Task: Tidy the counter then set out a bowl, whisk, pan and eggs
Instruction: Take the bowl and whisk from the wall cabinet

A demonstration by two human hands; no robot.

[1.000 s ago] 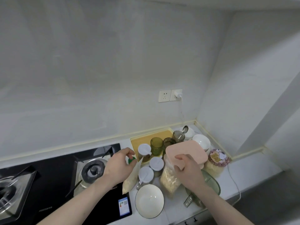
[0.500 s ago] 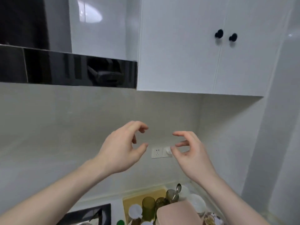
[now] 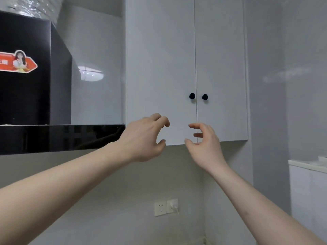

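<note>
Counter, w/ its bowl and jars, had dropped out of view; a sec earlier both hands were down on it, left by a packet, right on a pink-lidded container. Head had since tilted up, so the frame showed the white wall cupboard (image 3: 185, 68), both doors closed, two black knobs (image 3: 192, 96) side by side at the seam. Left hand (image 3: 143, 138) was raised in front of the left door's lower edge, fingers curled loosely, thumb apart, gripping nothing. Right hand (image 3: 205, 144) was up just beside it, below the knobs, fingers half spread, also empty. Neither touched a knob yet. Range hood (image 3: 26, 85) sat to the left, wall socket (image 3: 160, 208) below. Prob. meaning: tidying paused, person going for the cupboard, either to stow counter stuff or fetch smth; can't tell which. Whisk, pan, eggs not in view.
</note>
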